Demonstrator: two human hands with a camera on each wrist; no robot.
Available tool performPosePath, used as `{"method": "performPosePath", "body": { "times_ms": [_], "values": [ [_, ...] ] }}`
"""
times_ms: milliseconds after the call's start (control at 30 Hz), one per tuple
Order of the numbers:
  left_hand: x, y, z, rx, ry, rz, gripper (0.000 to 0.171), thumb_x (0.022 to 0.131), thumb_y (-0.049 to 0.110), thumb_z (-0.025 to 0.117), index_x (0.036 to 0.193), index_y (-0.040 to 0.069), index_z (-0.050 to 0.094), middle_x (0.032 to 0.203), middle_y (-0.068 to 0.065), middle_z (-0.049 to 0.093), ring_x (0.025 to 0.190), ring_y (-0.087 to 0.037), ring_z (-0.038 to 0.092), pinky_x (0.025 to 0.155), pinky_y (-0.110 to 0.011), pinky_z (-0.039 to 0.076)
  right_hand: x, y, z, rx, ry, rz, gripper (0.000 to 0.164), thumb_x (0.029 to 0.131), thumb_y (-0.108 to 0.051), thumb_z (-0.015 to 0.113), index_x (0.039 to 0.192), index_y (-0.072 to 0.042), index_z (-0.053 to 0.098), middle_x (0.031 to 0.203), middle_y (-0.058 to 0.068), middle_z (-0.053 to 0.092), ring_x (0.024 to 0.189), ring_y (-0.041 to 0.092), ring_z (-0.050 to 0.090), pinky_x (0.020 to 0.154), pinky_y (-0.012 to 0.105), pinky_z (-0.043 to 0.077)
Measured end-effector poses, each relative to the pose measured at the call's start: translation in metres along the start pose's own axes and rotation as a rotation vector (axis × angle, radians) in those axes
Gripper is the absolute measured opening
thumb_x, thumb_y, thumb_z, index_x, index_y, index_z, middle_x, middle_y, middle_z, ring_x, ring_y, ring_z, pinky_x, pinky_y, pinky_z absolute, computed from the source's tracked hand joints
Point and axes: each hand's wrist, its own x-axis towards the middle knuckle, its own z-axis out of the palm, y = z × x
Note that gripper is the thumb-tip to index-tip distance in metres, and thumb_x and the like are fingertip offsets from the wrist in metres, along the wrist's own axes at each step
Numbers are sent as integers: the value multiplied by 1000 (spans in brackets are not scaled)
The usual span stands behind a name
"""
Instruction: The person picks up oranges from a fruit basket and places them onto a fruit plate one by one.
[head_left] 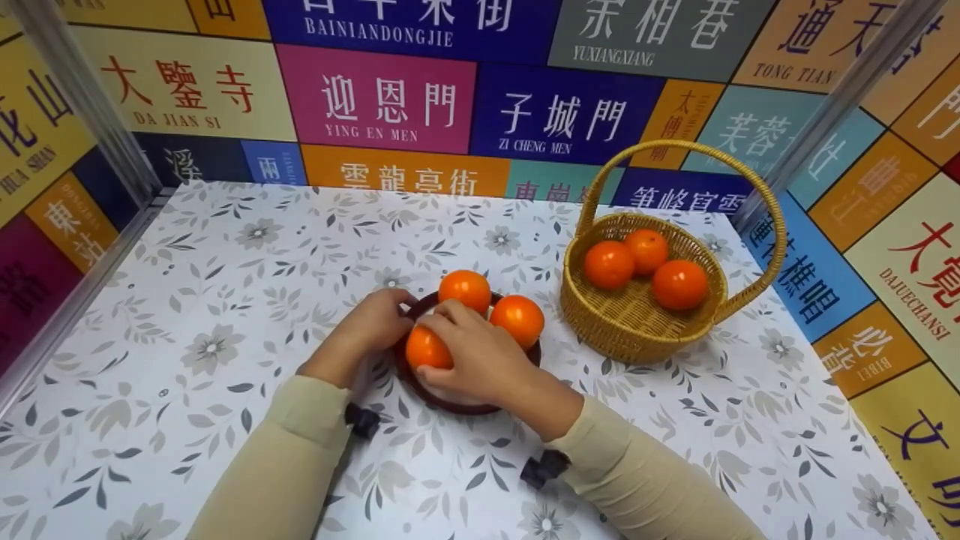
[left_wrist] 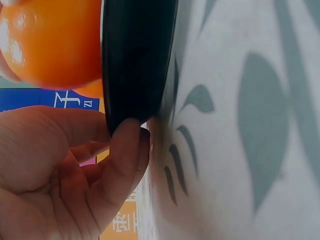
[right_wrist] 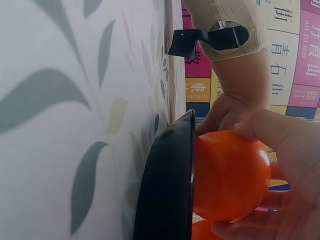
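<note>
A dark round dish point(head_left: 459, 407) sits on the table, with three oranges on it. My right hand point(head_left: 484, 356) curls over the near-left orange point(head_left: 426, 349), thumb on one side and fingers on the other. In the right wrist view this orange point(right_wrist: 230, 175) stands just inside the dish's rim. Behind it are a far orange point(head_left: 465, 289) and one on the right point(head_left: 519, 322). My left hand point(head_left: 371, 324) pinches the dish's left edge between thumb and fingers. The left wrist view shows the thumb low against the outer wall point(left_wrist: 140, 60).
To the right of the dish stands a woven basket point(head_left: 630, 345) with a tall arched handle and three oranges point(head_left: 679, 285) inside. A floral cloth point(head_left: 225, 300) covers the table. Printed panels point(head_left: 382, 97) close off the back and sides.
</note>
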Motion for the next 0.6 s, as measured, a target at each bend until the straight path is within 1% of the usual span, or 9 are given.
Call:
{"method": "performPosePath", "body": {
  "times_ms": [100,200,333,600],
  "values": [
    [1,-1,0,10,4,9,32,93,13,63,123,3,70,107,-15,75,96,-26,68,92,-41,55,1,0,2,-27,31,-13,58,90,-49,70,142,-24,59,138,1,54,121,23,58,89,43,56],
    [1,-1,0,14,8,4,32,93,14,63,122,4,71,105,-15,75,95,-27,67,92,-42,55,2,1,2,-41,56,-24,58,92,-49,71,142,-22,60,138,2,55,122,23,58,89,44,57],
    [0,-1,0,16,9,-1,32,94,17,64,123,4,71,106,-15,74,96,-28,67,93,-43,54,3,2,2,-53,68,-26,57,93,-48,71,142,-22,61,140,3,57,125,24,58,89,46,57],
    [0,0,0,5,0,-15,33,96,22,66,124,4,70,107,-15,74,97,-28,67,94,-43,54,2,3,1,-66,84,-30,55,94,-48,72,141,-22,62,140,2,58,126,22,58,89,45,58]
  ]
}}
